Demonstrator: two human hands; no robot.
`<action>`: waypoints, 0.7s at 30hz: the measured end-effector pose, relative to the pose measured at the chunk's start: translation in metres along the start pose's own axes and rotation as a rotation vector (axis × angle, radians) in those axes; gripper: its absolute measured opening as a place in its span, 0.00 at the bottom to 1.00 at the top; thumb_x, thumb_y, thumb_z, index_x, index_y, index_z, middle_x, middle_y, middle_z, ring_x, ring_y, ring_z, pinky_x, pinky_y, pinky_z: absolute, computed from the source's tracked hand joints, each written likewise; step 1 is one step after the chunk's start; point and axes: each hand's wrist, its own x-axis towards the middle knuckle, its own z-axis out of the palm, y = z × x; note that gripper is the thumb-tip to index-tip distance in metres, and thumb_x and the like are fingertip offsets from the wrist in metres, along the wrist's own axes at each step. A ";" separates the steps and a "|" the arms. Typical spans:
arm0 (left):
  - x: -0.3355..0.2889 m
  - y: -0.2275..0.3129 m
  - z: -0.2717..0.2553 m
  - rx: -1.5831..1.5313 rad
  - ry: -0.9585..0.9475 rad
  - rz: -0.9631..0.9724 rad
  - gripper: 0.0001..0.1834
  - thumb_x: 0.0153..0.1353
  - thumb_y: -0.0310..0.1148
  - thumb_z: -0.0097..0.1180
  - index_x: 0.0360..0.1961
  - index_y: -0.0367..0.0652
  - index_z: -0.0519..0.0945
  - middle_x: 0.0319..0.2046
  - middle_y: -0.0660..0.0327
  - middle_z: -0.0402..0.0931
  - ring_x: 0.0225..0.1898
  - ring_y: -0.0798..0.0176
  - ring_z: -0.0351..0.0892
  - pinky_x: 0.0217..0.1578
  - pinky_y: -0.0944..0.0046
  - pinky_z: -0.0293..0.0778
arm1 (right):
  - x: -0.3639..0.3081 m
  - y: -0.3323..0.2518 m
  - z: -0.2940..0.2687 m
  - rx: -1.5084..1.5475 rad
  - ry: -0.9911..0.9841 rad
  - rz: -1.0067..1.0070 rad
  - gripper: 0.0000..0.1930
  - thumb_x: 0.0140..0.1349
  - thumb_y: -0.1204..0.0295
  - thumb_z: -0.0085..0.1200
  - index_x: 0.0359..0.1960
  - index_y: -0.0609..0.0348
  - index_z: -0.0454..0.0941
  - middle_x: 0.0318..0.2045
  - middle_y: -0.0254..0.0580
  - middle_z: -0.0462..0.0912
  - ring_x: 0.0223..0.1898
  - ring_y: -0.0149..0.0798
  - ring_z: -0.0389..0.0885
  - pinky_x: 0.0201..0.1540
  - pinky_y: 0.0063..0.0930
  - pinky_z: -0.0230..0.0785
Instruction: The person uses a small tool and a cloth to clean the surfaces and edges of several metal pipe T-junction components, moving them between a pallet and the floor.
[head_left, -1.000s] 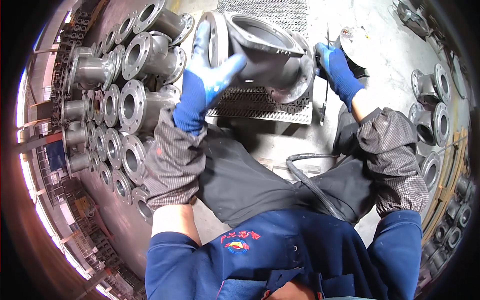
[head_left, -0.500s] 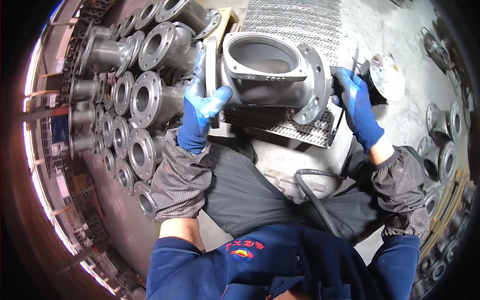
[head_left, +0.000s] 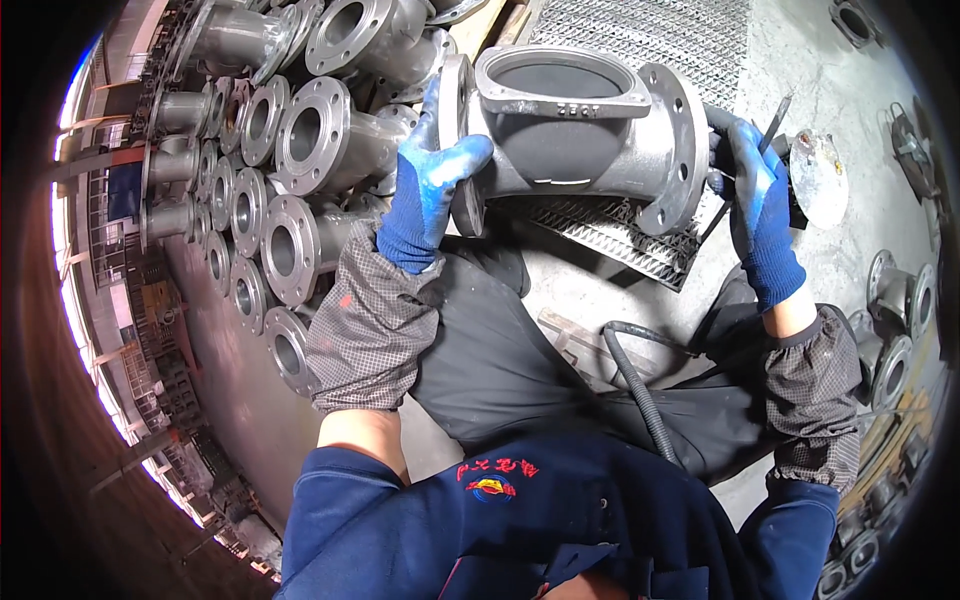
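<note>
Grey casting [head_left: 570, 150]: 1 flange [head_left: 457, 108] pinched between left hand's [head_left: 435, 180] thumb and fingers; right hand [head_left: 757, 185] beside other flange [head_left: 680, 150], can't tell finger grip.

From our chest [head_left: 560, 480], our left hand [head_left: 430, 175] lies at eleven o'clock, fingers pointing to twelve and thumb to two, in a clasp. Our right hand [head_left: 757, 190] lies at one, fingers curled in a grip toward eleven. Both forearms [head_left: 372, 320] reach forward.

That flanged casting [head_left: 570, 145] looks matt metal to me, the grating [head_left: 685, 45] rough, ridged metal, the trousers [head_left: 500, 345] dull cloth.
</note>
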 end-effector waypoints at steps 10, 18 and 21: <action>0.003 -0.022 -0.022 0.715 -0.031 0.687 0.19 0.57 0.19 0.49 0.51 0.35 0.75 0.42 0.47 0.77 0.46 0.54 0.78 0.45 0.63 0.74 | 0.002 0.001 0.000 0.167 -0.036 -0.033 0.19 0.71 0.66 0.34 0.54 0.63 0.72 0.41 0.37 0.78 0.42 0.26 0.76 0.45 0.17 0.69; 0.007 0.001 0.024 -0.098 0.170 0.160 0.25 0.69 0.38 0.37 0.62 0.33 0.62 0.60 0.52 0.64 0.61 0.61 0.63 0.62 0.61 0.59 | 0.008 0.056 -0.012 0.197 0.189 0.504 0.14 0.65 0.61 0.45 0.39 0.59 0.77 0.29 0.32 0.77 0.28 0.24 0.73 0.31 0.19 0.68; 0.020 -0.003 0.012 0.520 0.051 0.702 0.20 0.66 0.26 0.40 0.58 0.30 0.67 0.51 0.40 0.72 0.53 0.47 0.74 0.54 0.57 0.69 | 0.012 0.089 -0.023 -0.029 0.041 0.193 0.13 0.63 0.67 0.46 0.42 0.63 0.74 0.32 0.44 0.79 0.34 0.40 0.79 0.36 0.29 0.71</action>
